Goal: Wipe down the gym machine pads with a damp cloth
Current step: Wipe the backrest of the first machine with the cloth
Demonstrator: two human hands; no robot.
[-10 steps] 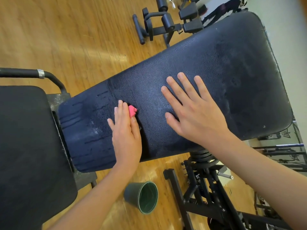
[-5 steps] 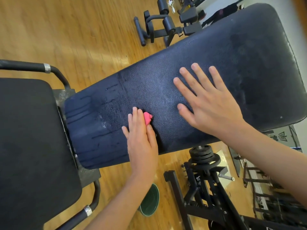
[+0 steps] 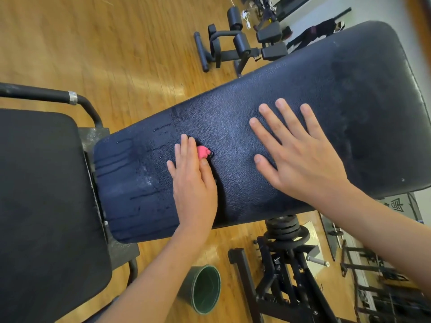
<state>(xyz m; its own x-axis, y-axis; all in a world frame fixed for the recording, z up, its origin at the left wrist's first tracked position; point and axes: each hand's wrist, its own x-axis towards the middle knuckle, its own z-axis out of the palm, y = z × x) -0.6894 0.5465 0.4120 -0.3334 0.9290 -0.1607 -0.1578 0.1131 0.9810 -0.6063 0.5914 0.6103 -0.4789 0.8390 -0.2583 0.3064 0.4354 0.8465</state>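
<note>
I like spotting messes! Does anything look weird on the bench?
Just the pad: its left end, beside the left hand pressing the pink cloth, has dark drip streaks and whitish specks. Likely wet from wiping, not damage.

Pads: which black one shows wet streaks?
The long pad under the left hand and right hand, streaked at its left end; the square pad at far left shows none.

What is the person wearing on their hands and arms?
Nothing. The left hand and right hand are bare: no gloves, rings or watch. The left forearm and right forearm are bare too, no sleeves in view.
</note>
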